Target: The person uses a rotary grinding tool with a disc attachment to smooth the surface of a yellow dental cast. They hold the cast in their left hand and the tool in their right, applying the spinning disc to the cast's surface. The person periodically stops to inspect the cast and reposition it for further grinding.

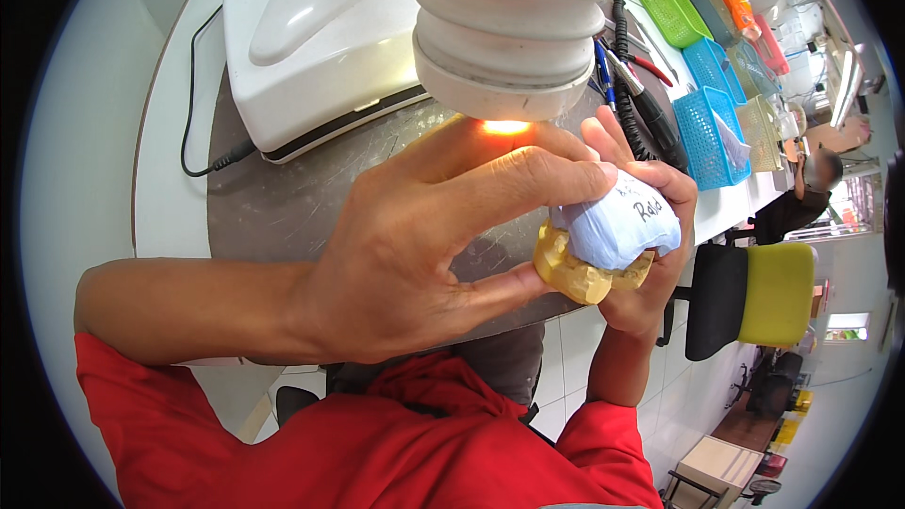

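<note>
Both my hands hold a dental plaster cast (615, 226) up over the near edge of the bench. Its top is light blue with dark handwriting, and its lower part is yellow with tooth-like shapes. My left hand (415, 236) grips it from the left, index finger pressed on the blue top and thumb against the yellow part. Curled round the right side and back, my right hand (665, 273) supports it, partly hidden behind the cast. A white ribbed hose (509, 28) hangs just above my left hand, and an orange-yellow glow shows under its rim.
A white machine (320, 47) with a black cable stands on the bench's brown mat (255, 207). Beyond the hose lie a black handpiece (650, 118) with coiled cord, a blue basket (707, 137) and a green basket (671, 11). At right are a lime-backed chair (778, 292) and a seated person (801, 193).
</note>
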The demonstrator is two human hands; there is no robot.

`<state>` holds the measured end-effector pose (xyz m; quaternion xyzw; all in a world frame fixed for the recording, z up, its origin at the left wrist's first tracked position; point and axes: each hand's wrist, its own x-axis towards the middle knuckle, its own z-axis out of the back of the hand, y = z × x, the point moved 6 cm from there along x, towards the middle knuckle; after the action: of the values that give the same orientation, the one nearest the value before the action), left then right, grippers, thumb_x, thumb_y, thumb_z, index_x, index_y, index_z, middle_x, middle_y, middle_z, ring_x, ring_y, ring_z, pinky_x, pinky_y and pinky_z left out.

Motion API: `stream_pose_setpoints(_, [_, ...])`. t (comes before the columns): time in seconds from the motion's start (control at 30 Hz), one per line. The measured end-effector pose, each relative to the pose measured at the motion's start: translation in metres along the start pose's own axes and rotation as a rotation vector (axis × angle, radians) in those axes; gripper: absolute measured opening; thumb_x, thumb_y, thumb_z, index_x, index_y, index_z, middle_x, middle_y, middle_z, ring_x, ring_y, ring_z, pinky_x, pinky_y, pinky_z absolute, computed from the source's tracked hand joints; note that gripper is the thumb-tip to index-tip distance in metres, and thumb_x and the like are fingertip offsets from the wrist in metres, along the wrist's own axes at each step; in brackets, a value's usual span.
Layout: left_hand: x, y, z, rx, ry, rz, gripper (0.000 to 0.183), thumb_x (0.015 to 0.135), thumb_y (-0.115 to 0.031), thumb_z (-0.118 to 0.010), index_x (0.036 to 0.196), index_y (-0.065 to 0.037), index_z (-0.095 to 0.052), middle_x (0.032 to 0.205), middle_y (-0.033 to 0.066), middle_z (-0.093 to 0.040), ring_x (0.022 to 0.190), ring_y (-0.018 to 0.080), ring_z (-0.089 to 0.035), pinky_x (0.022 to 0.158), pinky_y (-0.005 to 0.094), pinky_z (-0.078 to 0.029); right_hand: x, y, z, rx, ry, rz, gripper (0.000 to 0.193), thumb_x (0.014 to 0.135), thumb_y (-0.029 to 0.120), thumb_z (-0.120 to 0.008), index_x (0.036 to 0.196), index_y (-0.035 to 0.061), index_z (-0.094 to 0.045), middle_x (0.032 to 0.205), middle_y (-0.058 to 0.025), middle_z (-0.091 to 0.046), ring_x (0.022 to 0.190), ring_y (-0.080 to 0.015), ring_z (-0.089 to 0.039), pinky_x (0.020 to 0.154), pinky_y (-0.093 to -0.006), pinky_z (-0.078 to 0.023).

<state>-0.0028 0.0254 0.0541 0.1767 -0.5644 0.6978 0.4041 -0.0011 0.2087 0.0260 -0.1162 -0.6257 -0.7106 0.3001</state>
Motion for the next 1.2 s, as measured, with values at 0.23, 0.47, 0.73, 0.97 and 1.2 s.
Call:
stream_pose_setpoints(0.23, [0.001, 0.000, 0.000, 0.003, -0.007, -0.010, 0.058, 0.066, -0.004, -0.089, 0.120, -0.004, -0.067, 0.117, 0.0147, -0.068, 0.108, 0.0265, -0.067, 0.092, 0.0364, -0.053, 0.000, 0.000, -0.001, 0.012, 0.002, -0.001, 0.082, 0.065, 0.009, -0.094, 0.129, 0.0082, -0.041, 0.143, -0.0306, -0.049, 0.146, -0.0408, -0.035, 0.116, -0.0534, -0.037])
stream_pose_setpoints(0.47, [-0.002, 0.000, 0.000, 0.031, -0.007, -0.014, 0.057, 0.068, -0.007, -0.090, 0.120, -0.002, -0.067, 0.117, 0.0135, -0.069, 0.108, 0.0257, -0.067, 0.094, 0.0359, -0.053, 0.000, 0.000, 0.000, 0.019, 0.032, 0.007, 0.082, 0.065, 0.008, -0.094, 0.129, 0.0071, -0.041, 0.142, -0.0313, -0.050, 0.146, -0.0405, -0.035, 0.116, -0.0517, -0.037])
stream_pose_setpoints(0.73, [-0.008, 0.026, -0.010, -0.231, 0.175, 0.517, 0.063, 0.084, -0.001, -0.075, 0.140, 0.000, -0.048, 0.146, 0.0134, -0.050, 0.129, 0.0215, -0.054, 0.103, 0.0370, -0.050, 0.003, 0.005, 0.007, -0.028, -0.035, 0.084, 0.084, 0.065, 0.004, -0.092, 0.132, 0.0035, -0.041, 0.135, -0.0244, -0.056, 0.132, -0.0362, -0.053, 0.112, -0.0488, -0.042])
stream_pose_setpoints(0.97, [-0.023, 0.027, -0.010, -0.445, -0.031, 0.726, 0.060, 0.092, 0.006, -0.055, 0.147, 0.000, -0.032, 0.141, 0.0130, -0.044, 0.131, 0.0199, -0.047, 0.104, 0.0352, -0.047, 0.016, 0.020, 0.011, -0.423, -0.083, 0.067, 0.074, 0.061, 0.004, -0.081, 0.131, 0.0020, -0.057, 0.118, -0.0122, -0.053, 0.111, -0.0227, -0.060, 0.096, -0.0349, -0.054])
stream_pose_setpoints(1.2, [-0.020, 0.021, -0.016, -0.681, -0.068, 0.794, 0.058, 0.092, -0.004, -0.071, 0.138, 0.003, -0.037, 0.128, 0.0137, -0.052, 0.114, 0.0175, -0.059, 0.098, 0.0311, -0.050, 0.014, 0.012, 0.007, -0.424, -0.121, 0.009, 0.071, 0.058, 0.003, -0.076, 0.128, 0.0047, -0.065, 0.113, -0.0120, -0.058, 0.104, -0.0223, -0.061, 0.090, -0.0330, -0.056])
